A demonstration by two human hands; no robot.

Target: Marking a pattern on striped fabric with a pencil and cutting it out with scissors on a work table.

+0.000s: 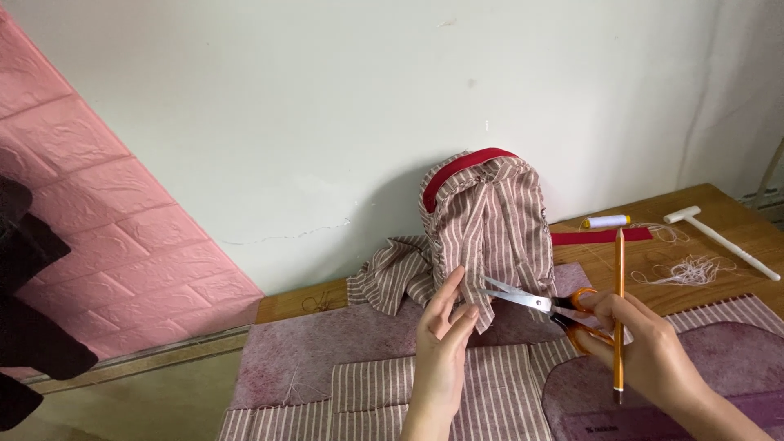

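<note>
White wall behind, pink brick-pattern panel (106,212) running down the left, and a wooden table (719,212) spread with mauve felt (302,351) and striped fabric pieces (367,384). In the middle, a striped pouch-like piece with a red band (486,208) is standing up against the wall, its loose striped cloth trailing off to the left. The left hand (445,339) is reaching up with fingers extended, pinching a hanging edge of that striped fabric between thumb and fingertips. The right hand (645,347) is gripping two things at once: orange-handled scissors (539,302), blades parted and pointing left at the pinched edge, and an orange pencil (619,314) standing nearly upright in the same fist. Further back on the right, a spool of white thread (606,221) is lying by a red strip (600,237), with a tangle of loose thread (690,269) and a white mallet-shaped tool (719,230) just beyond.
</note>
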